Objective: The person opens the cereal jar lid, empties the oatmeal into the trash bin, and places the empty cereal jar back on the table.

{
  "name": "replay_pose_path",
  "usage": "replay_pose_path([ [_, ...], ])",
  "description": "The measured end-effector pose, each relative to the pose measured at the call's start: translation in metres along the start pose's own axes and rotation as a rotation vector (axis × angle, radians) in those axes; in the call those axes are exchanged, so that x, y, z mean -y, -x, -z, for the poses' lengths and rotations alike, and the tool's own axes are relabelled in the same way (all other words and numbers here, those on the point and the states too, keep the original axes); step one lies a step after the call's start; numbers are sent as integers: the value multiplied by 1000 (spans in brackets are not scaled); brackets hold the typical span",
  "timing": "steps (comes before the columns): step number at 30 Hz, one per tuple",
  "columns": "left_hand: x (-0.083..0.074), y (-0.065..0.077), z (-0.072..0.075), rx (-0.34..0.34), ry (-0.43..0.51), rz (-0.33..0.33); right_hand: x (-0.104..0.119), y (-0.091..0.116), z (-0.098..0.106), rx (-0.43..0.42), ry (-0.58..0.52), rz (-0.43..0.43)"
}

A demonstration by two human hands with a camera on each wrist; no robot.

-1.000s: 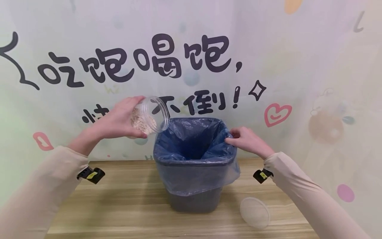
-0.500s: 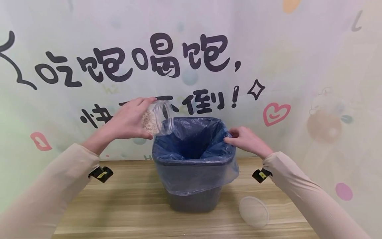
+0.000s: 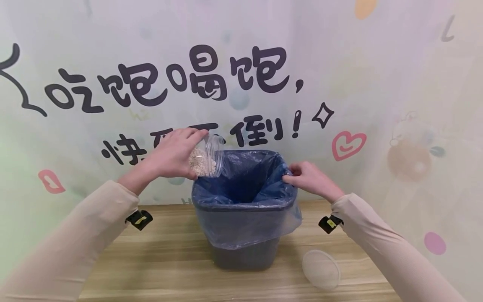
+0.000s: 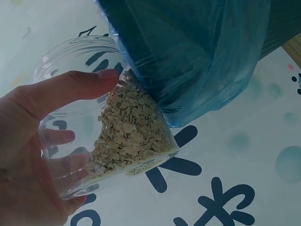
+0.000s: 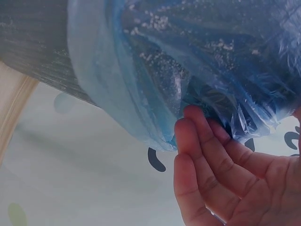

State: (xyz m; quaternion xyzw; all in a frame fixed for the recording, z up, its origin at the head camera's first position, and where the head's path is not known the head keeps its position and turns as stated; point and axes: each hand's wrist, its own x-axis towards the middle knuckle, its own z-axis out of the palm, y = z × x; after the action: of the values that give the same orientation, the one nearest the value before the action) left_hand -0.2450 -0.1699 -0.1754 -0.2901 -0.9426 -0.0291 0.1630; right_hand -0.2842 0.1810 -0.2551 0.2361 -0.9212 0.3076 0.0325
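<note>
My left hand (image 3: pixel 175 154) grips a clear plastic jar (image 4: pixel 70 127) tipped on its side, its open mouth toward the bin. Oat flakes (image 4: pixel 131 125) lie heaped along the jar's lower wall in the left wrist view. The jar's mouth is over the left rim of a grey bin (image 3: pixel 245 253). A blue bag (image 3: pixel 241 161) lines that bin and folds over its rim. At the bin's right rim my right hand (image 3: pixel 311 178) holds the bag's edge between thumb and fingers. In the right wrist view, its fingers (image 5: pixel 188 136) are against the blue plastic.
A round translucent lid (image 3: pixel 320 269) lies on the wooden table (image 3: pixel 151 251), right of the bin. Behind the table stands a pale wall covering (image 3: pixel 377 84) with black lettering and coloured drawings. A black strap device sits on each wrist.
My left hand has carried the tilted jar rightward and slightly down, from left of the bin to above its left rim. The right hand stays at the bag's edge.
</note>
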Motion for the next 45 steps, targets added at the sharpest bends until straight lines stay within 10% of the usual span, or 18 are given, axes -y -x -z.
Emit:
replay_pose_path([
  [45,-21,-7,-4,-4,-196,-25,2,3,-2,-19,5,19],
])
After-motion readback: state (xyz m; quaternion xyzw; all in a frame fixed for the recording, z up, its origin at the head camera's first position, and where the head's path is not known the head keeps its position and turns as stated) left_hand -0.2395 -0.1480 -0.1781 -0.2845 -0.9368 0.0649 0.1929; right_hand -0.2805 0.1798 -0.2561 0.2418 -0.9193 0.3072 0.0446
